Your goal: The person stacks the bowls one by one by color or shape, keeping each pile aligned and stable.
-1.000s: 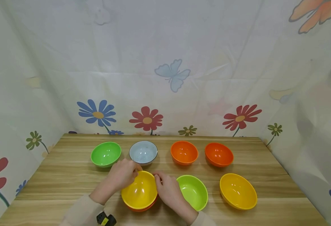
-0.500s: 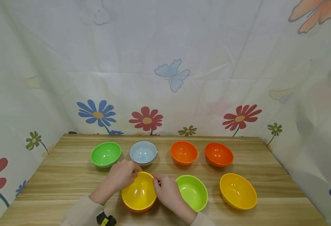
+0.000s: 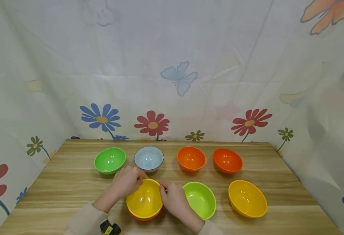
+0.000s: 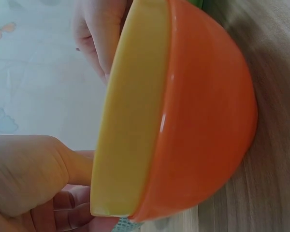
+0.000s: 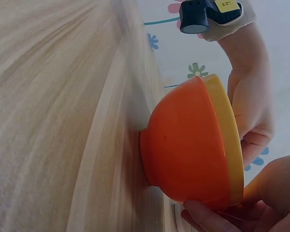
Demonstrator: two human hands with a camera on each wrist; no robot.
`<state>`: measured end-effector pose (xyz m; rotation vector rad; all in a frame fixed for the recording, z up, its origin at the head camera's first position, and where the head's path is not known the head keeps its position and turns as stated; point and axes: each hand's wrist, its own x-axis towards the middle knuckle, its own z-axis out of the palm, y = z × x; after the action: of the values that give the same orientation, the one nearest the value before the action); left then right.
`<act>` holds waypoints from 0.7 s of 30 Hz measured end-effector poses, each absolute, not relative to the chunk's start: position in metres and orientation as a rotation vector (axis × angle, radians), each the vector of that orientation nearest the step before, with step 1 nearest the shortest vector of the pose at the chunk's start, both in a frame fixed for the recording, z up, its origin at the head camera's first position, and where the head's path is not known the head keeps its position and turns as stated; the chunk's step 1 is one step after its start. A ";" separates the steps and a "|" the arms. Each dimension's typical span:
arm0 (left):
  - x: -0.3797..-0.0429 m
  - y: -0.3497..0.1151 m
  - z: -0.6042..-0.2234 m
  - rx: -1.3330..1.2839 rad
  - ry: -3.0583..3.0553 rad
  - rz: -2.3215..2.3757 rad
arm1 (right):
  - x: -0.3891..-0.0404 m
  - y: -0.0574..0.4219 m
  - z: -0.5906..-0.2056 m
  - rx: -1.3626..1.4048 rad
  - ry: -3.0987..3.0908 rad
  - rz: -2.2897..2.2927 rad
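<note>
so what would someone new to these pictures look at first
Most likely the yellow bowl sitting in an orange bowl at the near side of the table, with both hands at its rim. Next, perhaps the green bowl, pale blue bowl and two other orange bowls rowed along the far side. Behind them, the backdrop's large blue flower, left of centre, also stands out.

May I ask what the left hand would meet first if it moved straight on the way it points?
Likely the grey bowl, though depth is unclear and the left hand might pass above it.
</note>
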<state>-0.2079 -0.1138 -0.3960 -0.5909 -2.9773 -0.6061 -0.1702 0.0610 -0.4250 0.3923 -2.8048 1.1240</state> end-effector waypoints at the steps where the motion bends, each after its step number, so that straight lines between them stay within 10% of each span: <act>1: -0.208 -0.114 -0.396 -0.590 -2.976 -0.605 | -0.170 0.061 -0.425 0.392 -2.806 1.127; 21: -0.208 -0.115 -0.396 -0.571 -3.002 -0.601 | -0.170 0.059 -0.424 0.357 -2.838 1.108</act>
<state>-0.2084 -0.1147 -0.3963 -0.5713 -3.0018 -0.6005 -0.1699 0.0589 -0.4238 0.3571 -2.8379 1.1084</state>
